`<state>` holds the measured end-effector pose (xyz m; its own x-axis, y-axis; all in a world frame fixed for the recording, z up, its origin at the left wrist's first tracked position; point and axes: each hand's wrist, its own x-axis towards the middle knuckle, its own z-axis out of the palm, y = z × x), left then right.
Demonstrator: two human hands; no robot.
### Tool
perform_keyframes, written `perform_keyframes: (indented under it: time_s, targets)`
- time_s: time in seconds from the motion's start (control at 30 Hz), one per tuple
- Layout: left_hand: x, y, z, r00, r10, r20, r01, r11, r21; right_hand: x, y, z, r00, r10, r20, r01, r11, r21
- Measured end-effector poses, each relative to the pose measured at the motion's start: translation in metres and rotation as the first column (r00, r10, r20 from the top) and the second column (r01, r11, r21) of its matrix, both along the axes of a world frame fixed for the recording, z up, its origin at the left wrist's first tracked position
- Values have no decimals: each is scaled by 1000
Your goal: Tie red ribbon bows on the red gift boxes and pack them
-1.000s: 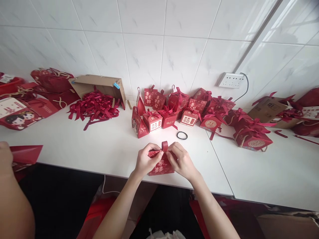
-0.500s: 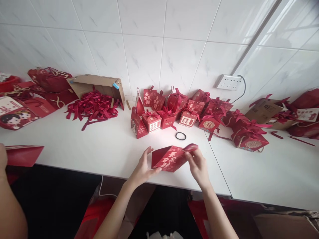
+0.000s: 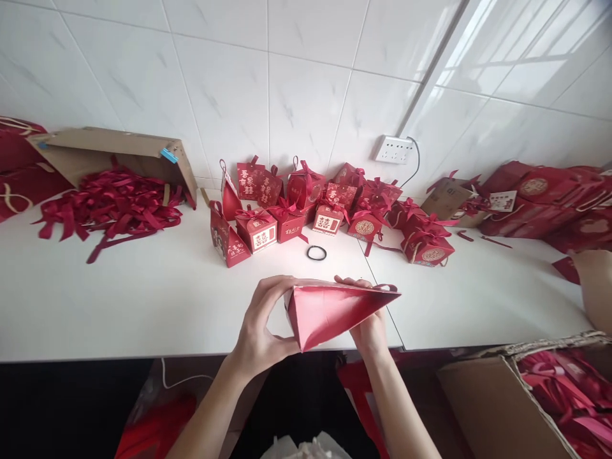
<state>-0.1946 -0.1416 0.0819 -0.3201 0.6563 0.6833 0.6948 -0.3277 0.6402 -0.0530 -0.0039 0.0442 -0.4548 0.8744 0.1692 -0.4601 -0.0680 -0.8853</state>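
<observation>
A red paper gift box (image 3: 335, 310), tipped on its side so a plain triangular face shows, is lifted above the near edge of the white table (image 3: 143, 299). My left hand (image 3: 261, 325) grips its left end with fingers curled over the top. My right hand (image 3: 369, 319) holds it from behind on the right, mostly hidden by the box. A row of finished red gift boxes with ribbon bows (image 3: 287, 217) stands against the tiled wall behind. A black hair tie (image 3: 316, 253) lies just beyond the held box.
A tipped cardboard box (image 3: 109, 150) spills red ribbons (image 3: 109, 207) at the far left. More red boxes and bags (image 3: 540, 204) pile up at the right. An open carton of red items (image 3: 549, 395) sits below the table at the right. Another person's arm (image 3: 595, 287) shows at the right edge.
The box was turned from its printed face to its plain side and lifted toward me. My view shifted right, bringing the carton into sight and losing the person at the left.
</observation>
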Motion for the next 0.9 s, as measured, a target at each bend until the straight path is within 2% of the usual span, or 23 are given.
perform_keyframes:
  time_s: [0.13,0.23,0.37,0.43,0.5,0.57,0.63,0.73,0.83,0.9]
  targets:
    - [8,0,12,1000,25,16,-24,999,-40,-3,-6,-3,998,46,43,-40,990,-132]
    - [15,1,23,1000,0,3,1,996,-90,-6,-14,-5,994,97,46,-84,971,-224]
    - [23,3,30,998,-46,-38,43,996,-75,-8,-19,-7,992,125,25,-114,956,-270]
    - [24,5,27,999,-34,32,35,998,-49,-7,-17,-8,993,119,3,-113,950,-291]
    - [21,8,22,970,-10,245,24,998,-51,-3,-14,-6,995,101,-22,-103,953,-284]
    - [14,13,16,850,10,526,39,996,-82,3,-12,0,998,61,-25,-65,974,-216]
    - [8,18,12,670,8,742,118,986,-118,11,-11,8,1000,22,-9,-23,994,-107]
    - [2,25,9,428,-36,903,291,952,-100,17,-12,23,999,-30,-16,29,999,-12]
    - [5,28,9,264,-75,962,379,925,-32,14,-9,37,995,-76,-66,71,995,-72]
    - [8,29,12,220,-92,971,363,932,6,10,-4,42,993,-56,-103,32,975,-220]
